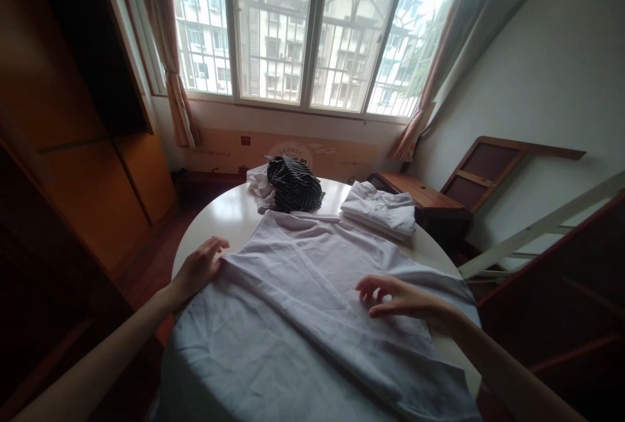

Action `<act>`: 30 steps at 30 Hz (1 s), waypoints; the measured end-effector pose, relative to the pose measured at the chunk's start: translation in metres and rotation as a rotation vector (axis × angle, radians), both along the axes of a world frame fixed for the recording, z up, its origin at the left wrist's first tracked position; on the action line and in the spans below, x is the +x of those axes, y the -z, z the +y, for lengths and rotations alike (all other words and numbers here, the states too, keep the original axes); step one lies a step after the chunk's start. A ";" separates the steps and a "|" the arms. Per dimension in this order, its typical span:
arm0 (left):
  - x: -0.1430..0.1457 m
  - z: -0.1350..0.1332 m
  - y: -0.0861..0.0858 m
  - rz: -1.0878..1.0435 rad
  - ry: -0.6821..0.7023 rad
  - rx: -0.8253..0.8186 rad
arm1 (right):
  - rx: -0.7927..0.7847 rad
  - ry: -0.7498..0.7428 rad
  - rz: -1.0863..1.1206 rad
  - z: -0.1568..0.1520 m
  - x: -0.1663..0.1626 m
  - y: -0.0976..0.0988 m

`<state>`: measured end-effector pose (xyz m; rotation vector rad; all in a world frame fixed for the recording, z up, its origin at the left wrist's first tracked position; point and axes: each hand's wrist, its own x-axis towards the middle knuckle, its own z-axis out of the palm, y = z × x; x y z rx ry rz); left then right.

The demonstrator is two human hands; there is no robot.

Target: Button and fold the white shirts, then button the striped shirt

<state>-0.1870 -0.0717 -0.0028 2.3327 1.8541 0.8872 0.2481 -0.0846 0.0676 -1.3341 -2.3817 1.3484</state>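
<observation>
A white shirt [303, 292] lies spread over a round white table [229, 213], collar toward the window, one side folded over the middle. My left hand [200, 266] rests on the shirt's left edge at the fold, fingers stretched out and holding nothing. Over the right part of the shirt, my right hand [400, 297] hovers with fingers loosely curled and apart, nothing in them.
A crumpled black striped garment [293, 182] sits on a white one at the table's far edge. A folded white shirt [378, 210] lies at the far right. A wooden wardrobe [73, 148] stands on the left; wooden furniture [424, 195] and leaning boards stand on the right under the window.
</observation>
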 end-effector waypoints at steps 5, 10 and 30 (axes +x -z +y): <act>0.013 -0.001 -0.008 0.085 0.163 0.036 | 0.101 -0.005 -0.143 -0.004 -0.015 0.013; 0.014 -0.001 -0.008 0.094 0.131 0.024 | 0.155 -0.065 -0.197 -0.013 -0.027 0.014; 0.006 0.005 -0.002 0.125 -0.171 -0.049 | 0.112 0.001 -0.311 -0.051 0.013 0.011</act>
